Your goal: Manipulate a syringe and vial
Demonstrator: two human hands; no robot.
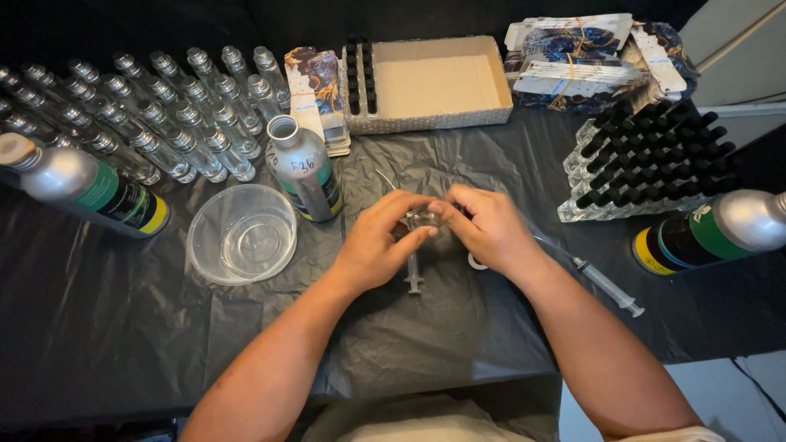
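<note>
Black crinkled plastic sheeting covers the table [123,327]. At frame centre both hands meet on one small clear glass vial [422,219]: the left hand [378,245] curls its fingers around it, the right hand [490,231] pinches its top, so both grips hold the vial. One clear syringe [414,274] lies just below the hands; a second syringe [607,286] lies right of them. Three brushed-metal bottles [304,170] show: one upright with its neck open at centre left, two lying at the left and right edges. One round clear plastic tub [242,233] sits lower left. Rows of clear glass vials [164,115], too many to count surely, fill the upper left. One cardboard box [434,82] stands top centre.
</note>
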